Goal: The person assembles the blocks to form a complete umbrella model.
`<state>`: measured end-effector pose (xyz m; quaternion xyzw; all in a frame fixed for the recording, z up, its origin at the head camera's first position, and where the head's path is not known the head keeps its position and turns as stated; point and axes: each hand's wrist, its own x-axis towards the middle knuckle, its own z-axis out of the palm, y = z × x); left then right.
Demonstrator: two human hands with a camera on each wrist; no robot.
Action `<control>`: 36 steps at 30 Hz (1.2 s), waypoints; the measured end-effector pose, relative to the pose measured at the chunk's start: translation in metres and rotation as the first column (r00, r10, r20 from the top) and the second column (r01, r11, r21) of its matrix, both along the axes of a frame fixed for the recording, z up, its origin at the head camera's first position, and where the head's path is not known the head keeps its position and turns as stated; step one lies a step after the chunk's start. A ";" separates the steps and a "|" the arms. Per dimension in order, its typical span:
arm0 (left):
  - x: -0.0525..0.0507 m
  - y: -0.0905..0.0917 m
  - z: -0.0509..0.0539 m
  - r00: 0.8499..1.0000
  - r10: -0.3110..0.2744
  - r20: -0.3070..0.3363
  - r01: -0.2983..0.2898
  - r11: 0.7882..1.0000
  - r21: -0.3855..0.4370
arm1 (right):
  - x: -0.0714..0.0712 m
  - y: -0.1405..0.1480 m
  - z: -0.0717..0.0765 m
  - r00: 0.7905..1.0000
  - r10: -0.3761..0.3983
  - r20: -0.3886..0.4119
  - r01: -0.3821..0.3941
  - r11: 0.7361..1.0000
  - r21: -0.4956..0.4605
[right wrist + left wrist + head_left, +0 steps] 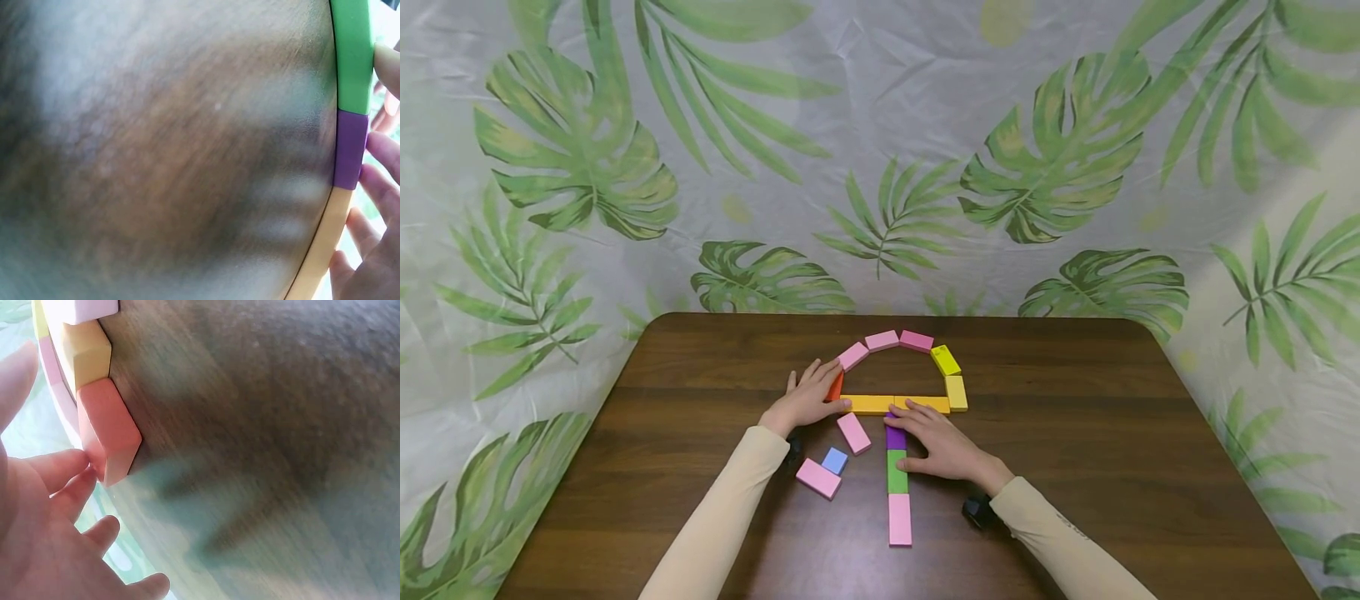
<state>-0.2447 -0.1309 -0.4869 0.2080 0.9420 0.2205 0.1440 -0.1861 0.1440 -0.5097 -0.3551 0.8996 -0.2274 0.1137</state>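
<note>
Blocks lie flat in an umbrella-like outline: an arch above a straight orange row, with a stem below. My left hand point(807, 398) touches the red-orange block point(109, 425) at the arch's left end, fingers spread. Its thumb reaches the left orange block point(871, 405). My right hand point(943, 442) lies over the stem's top, fingers extended. Its fingertips touch the purple block point(351, 150) and the right orange block point(322, 244), while the thumb is at the green block point(897, 472). A pink block point(900, 521) forms the stem's lower end.
Pink blocks point(882, 340) and yellow blocks point(956, 393) make up the rest of the arch. Left of the stem lie a loose pink block point(853, 433), a small blue block point(835, 461) and another pink block point(818, 478). A leaf-patterned cloth point(895, 125) hangs behind the wooden table point(1075, 392).
</note>
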 end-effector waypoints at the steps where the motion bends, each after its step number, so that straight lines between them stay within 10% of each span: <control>1: 0.000 0.000 0.000 1.000 0.002 0.000 -0.002 1.000 0.000 | 0.000 0.000 0.000 1.000 0.000 0.001 0.000 1.000 0.000; 36: 0.019 -0.013 -0.008 1.000 0.017 0.001 -0.017 1.000 0.022 | 0.002 0.001 0.000 1.000 -0.011 0.003 0.011 1.000 -0.008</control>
